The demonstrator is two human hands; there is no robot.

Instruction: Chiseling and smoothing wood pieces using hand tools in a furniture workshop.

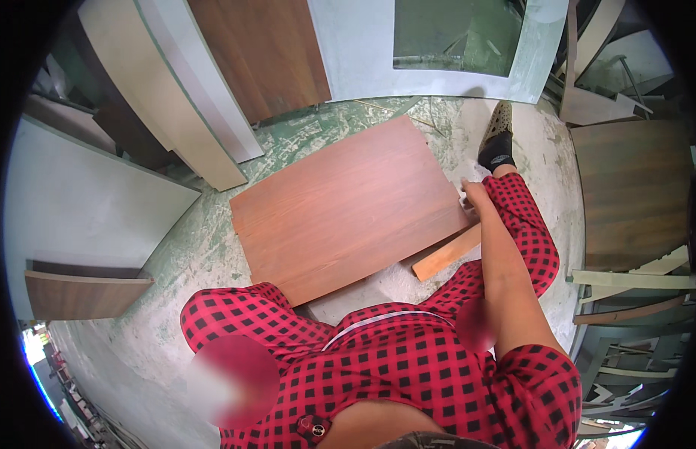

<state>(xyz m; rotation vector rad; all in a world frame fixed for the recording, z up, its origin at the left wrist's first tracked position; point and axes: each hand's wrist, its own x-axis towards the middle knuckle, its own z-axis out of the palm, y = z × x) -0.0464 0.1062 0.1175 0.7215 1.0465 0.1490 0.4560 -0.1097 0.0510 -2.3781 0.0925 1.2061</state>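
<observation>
A reddish-brown wood-grain board (348, 209) lies in front of me, between my spread legs and a little off the floor at its near side. My right hand (474, 196) is beside the board's right edge, with its fingers curled in. What those fingers hold, if anything, is too small to make out. A short orange-brown wood strip (445, 253) lies below that hand, near the board's lower right corner. My left hand does not show; a blurred patch covers the area by my left thigh.
Upright panels lean at the back, among them a brown one (262, 52) and a pale one with a dark green window (355, 45). A large white panel (93, 202) stands left. Stacked boards (632, 194) and offcuts line the right. My shoe (499, 123) rests far right.
</observation>
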